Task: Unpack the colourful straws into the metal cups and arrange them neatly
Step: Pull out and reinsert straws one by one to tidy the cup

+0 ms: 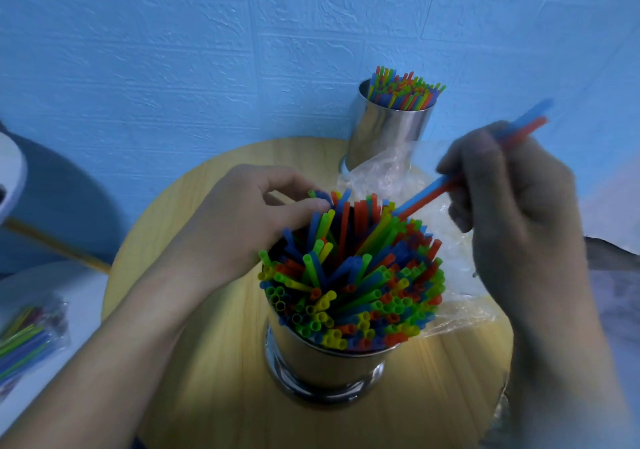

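Pinching straws [353, 275] at far rim of near cup [311, 355] w/ L hand [249, 220]. Gripping blue + red pair [426, 193] in R hand [512, 213], blurred, low ends over cup. On round wood table [214, 362], clear bag [453, 240] at right. 2nd cup [388, 130], full, by blue wall [173, 50].

Dim bluish light; right hand [512, 206] motion-blurred, shadowed; wide-angle bending at edges

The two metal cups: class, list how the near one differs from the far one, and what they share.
In the near cup the straws lean and cross; in the far cup they stand nearly parallel. The left hand pinches straws in the near cup; no hand touches the far cup. Both are shiny metal, holding mixed-colour straws.
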Tool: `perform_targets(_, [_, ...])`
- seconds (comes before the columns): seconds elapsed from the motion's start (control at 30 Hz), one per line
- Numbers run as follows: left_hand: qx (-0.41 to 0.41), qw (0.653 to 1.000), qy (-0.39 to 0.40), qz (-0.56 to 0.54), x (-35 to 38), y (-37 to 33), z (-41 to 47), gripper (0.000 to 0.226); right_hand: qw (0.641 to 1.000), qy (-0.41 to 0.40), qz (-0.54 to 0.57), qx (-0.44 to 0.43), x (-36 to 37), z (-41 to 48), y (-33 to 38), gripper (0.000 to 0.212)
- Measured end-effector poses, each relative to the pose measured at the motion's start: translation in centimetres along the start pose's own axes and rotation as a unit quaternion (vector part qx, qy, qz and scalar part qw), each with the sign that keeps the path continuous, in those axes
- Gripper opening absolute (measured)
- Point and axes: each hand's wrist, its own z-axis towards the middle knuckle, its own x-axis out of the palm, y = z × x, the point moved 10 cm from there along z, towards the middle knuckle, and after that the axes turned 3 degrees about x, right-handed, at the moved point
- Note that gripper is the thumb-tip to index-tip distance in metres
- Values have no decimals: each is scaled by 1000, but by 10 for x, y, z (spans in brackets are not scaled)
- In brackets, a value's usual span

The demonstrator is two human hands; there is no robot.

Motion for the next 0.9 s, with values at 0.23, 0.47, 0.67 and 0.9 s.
perform_targets(0.23, [8,999,-5,32,1,-3,2,2,993,103,24,58,28,-7,-6,25])
perform_targets(0.47, [1,998,-9,62,0,-4,6,6,991,119,-30,46,34,-7,-11,5])
perform_targets(0.67, [12,996,-14,85,-1,-5,7,4,985,148,-65,52,41,-11,-12,35])
perform_targets(0.9, [58,996,-23,60,1,-12,10,10,987,156,-15,47,42,-11,-9,17])
